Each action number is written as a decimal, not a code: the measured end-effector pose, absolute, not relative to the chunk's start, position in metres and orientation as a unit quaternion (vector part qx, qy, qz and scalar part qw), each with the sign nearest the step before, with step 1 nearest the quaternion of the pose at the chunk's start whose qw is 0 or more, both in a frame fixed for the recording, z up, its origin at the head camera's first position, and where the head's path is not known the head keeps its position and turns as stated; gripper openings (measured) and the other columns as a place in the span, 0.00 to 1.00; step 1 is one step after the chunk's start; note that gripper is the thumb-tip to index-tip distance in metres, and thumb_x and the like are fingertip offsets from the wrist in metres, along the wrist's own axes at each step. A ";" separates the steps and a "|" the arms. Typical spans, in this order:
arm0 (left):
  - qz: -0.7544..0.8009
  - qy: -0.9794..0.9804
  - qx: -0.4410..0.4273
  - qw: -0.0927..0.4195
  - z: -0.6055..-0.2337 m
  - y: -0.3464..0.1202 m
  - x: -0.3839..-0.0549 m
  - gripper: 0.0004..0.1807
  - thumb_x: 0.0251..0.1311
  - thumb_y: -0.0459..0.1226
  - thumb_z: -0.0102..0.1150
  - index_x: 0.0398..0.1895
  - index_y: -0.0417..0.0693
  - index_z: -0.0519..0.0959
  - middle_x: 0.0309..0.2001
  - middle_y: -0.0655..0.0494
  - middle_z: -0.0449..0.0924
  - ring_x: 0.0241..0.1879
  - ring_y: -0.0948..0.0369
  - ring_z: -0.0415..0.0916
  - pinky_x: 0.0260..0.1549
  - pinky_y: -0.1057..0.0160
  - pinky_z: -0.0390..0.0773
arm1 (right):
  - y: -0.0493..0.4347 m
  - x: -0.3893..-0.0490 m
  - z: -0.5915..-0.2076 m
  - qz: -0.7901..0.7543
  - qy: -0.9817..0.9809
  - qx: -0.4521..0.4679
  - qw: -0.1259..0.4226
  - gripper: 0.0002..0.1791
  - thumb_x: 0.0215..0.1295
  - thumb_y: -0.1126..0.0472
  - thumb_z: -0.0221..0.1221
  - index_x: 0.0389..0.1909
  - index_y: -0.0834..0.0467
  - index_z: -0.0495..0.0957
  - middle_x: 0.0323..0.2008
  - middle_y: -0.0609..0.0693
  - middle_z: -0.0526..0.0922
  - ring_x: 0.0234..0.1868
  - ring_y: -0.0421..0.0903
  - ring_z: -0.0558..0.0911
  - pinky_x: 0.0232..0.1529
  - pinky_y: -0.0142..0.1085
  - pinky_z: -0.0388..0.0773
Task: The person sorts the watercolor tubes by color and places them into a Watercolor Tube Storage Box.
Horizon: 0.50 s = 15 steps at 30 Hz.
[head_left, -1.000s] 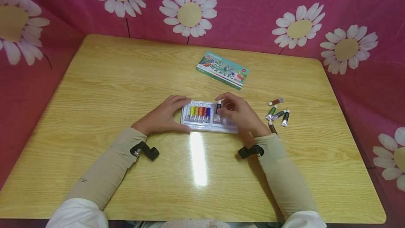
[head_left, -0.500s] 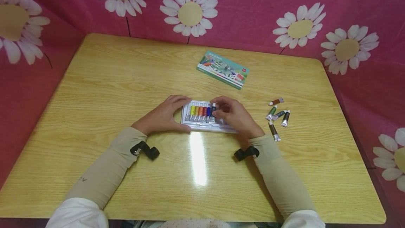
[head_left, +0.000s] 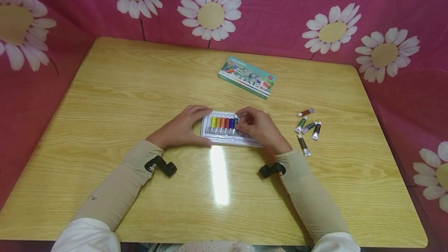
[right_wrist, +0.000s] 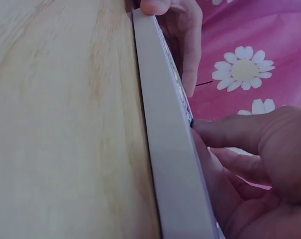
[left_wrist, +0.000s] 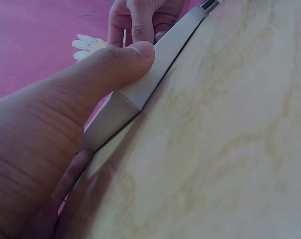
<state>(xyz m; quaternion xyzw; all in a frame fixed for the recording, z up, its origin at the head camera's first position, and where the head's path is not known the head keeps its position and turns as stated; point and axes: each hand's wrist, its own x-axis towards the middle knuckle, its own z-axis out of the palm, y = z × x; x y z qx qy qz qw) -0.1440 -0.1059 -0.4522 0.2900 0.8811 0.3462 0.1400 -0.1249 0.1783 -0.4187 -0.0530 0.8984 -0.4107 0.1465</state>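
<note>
A white plastic tray [head_left: 238, 140] lies on the table with a row of paint tubes, running from white and yellow through orange and red to blue. My left hand [head_left: 178, 127] grips its left end, thumb along the near side and fingers at the far side. In the left wrist view the thumb [left_wrist: 125, 62] presses on the tray wall [left_wrist: 165, 47]. My right hand [head_left: 262, 129] reaches over the tray's right part, thumb and fingertips pinching a dark paint tube [head_left: 236, 119] beside the blue one. The lower part of that tube is hidden by the hand.
Right of the tray lie several loose tubes: a reddish-brown tube [head_left: 306, 112], a green tube [head_left: 300, 125], dark tubes [head_left: 316, 130] and a brown tube [head_left: 303, 145]. A green printed box [head_left: 246, 77] lies behind the tray. A flowered pink cloth [head_left: 266, 14] hangs behind the table.
My right hand has moved left with the dark tube, bringing it down into the row beside the blue tube. The left hand has kept its grip on the tray.
</note>
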 end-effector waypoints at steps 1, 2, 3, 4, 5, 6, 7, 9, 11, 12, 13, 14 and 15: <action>0.347 0.881 0.289 0.140 -0.452 -0.106 -0.144 0.62 0.42 0.68 0.76 0.82 0.60 0.60 0.81 0.60 0.57 0.80 0.57 0.54 0.79 0.46 0.61 | 0.178 -0.125 -0.419 -0.407 0.900 -0.054 0.144 0.19 0.69 0.60 0.67 0.59 0.53 0.80 0.40 0.52 0.85 0.41 0.48 0.80 0.46 0.36 0.77; 0.348 0.880 0.289 0.141 -0.452 -0.106 -0.144 0.62 0.42 0.68 0.77 0.82 0.60 0.60 0.81 0.60 0.57 0.80 0.57 0.54 0.79 0.46 0.60 | 0.178 -0.125 -0.419 -0.401 0.903 -0.057 0.139 0.19 0.68 0.60 0.67 0.58 0.53 0.80 0.39 0.52 0.85 0.40 0.48 0.81 0.45 0.36 0.78; 0.349 0.880 0.288 0.141 -0.452 -0.106 -0.144 0.63 0.42 0.68 0.77 0.82 0.60 0.60 0.81 0.60 0.57 0.80 0.57 0.54 0.79 0.47 0.60 | 0.177 -0.125 -0.419 -0.397 0.906 -0.059 0.134 0.19 0.68 0.59 0.68 0.58 0.54 0.81 0.39 0.52 0.85 0.39 0.48 0.81 0.44 0.36 0.78; 0.350 0.880 0.288 0.142 -0.452 -0.106 -0.144 0.63 0.42 0.68 0.77 0.82 0.60 0.60 0.81 0.60 0.57 0.80 0.57 0.54 0.80 0.46 0.60 | 0.177 -0.124 -0.419 -0.392 0.909 -0.060 0.130 0.19 0.68 0.58 0.68 0.58 0.53 0.81 0.38 0.52 0.85 0.39 0.48 0.81 0.43 0.36 0.78; 0.350 0.880 0.287 0.143 -0.451 -0.106 -0.144 0.63 0.42 0.68 0.77 0.82 0.60 0.60 0.81 0.60 0.57 0.80 0.57 0.54 0.80 0.46 0.60 | 0.176 -0.124 -0.418 -0.388 0.911 -0.061 0.127 0.19 0.67 0.57 0.69 0.57 0.54 0.81 0.37 0.52 0.84 0.38 0.48 0.81 0.42 0.35 0.78; 0.348 0.881 0.287 0.145 -0.452 -0.106 -0.144 0.63 0.43 0.68 0.77 0.82 0.60 0.59 0.81 0.60 0.57 0.80 0.57 0.54 0.80 0.46 0.60 | 0.175 -0.124 -0.418 -0.383 0.914 -0.061 0.124 0.19 0.67 0.56 0.69 0.57 0.53 0.81 0.37 0.52 0.84 0.37 0.48 0.80 0.42 0.35 0.77; 0.348 0.881 0.286 0.146 -0.452 -0.106 -0.144 0.63 0.43 0.68 0.76 0.82 0.61 0.59 0.81 0.60 0.57 0.80 0.57 0.54 0.80 0.46 0.60 | 0.175 -0.123 -0.418 -0.376 0.916 -0.060 0.121 0.19 0.67 0.56 0.69 0.57 0.53 0.81 0.37 0.51 0.84 0.37 0.47 0.80 0.41 0.35 0.77; 0.345 0.882 0.286 0.147 -0.451 -0.105 -0.144 0.63 0.43 0.68 0.76 0.82 0.61 0.59 0.81 0.60 0.57 0.80 0.57 0.54 0.80 0.46 0.60 | 0.173 -0.122 -0.417 -0.366 0.921 -0.058 0.118 0.19 0.67 0.55 0.69 0.57 0.54 0.81 0.37 0.52 0.83 0.37 0.47 0.80 0.40 0.34 0.77; 0.343 0.882 0.286 0.146 -0.451 -0.105 -0.144 0.63 0.43 0.69 0.76 0.82 0.61 0.59 0.81 0.60 0.57 0.80 0.57 0.54 0.80 0.46 0.60 | 0.171 -0.121 -0.416 -0.358 0.925 -0.054 0.116 0.19 0.67 0.56 0.69 0.57 0.55 0.82 0.38 0.52 0.84 0.38 0.47 0.80 0.41 0.34 0.77; 0.342 0.883 0.287 0.146 -0.451 -0.105 -0.144 0.63 0.43 0.69 0.76 0.82 0.61 0.59 0.81 0.60 0.57 0.80 0.57 0.54 0.80 0.46 0.60 | 0.170 -0.121 -0.415 -0.355 0.926 -0.052 0.117 0.19 0.67 0.56 0.69 0.57 0.55 0.83 0.39 0.52 0.85 0.39 0.47 0.80 0.41 0.34 0.78; 0.342 0.883 0.287 0.145 -0.450 -0.106 -0.144 0.63 0.43 0.69 0.76 0.82 0.61 0.59 0.81 0.60 0.57 0.80 0.57 0.54 0.80 0.46 0.60 | 0.169 -0.120 -0.415 -0.354 0.926 -0.050 0.117 0.19 0.67 0.56 0.69 0.57 0.56 0.83 0.40 0.52 0.87 0.39 0.47 0.81 0.42 0.34 0.78; 0.342 0.883 0.287 0.145 -0.451 -0.106 -0.144 0.63 0.43 0.69 0.76 0.82 0.60 0.59 0.81 0.60 0.57 0.80 0.57 0.54 0.80 0.46 0.60 | 0.168 -0.120 -0.414 -0.353 0.927 -0.048 0.118 0.19 0.67 0.56 0.69 0.57 0.57 0.84 0.42 0.53 0.88 0.40 0.48 0.81 0.43 0.35 0.79; 0.341 0.883 0.288 0.145 -0.451 -0.106 -0.144 0.63 0.43 0.68 0.76 0.82 0.60 0.59 0.81 0.60 0.57 0.80 0.57 0.53 0.80 0.46 0.60 | 0.167 -0.119 -0.414 -0.352 0.927 -0.045 0.119 0.19 0.68 0.56 0.69 0.58 0.57 0.84 0.44 0.53 0.88 0.42 0.47 0.82 0.44 0.35 0.79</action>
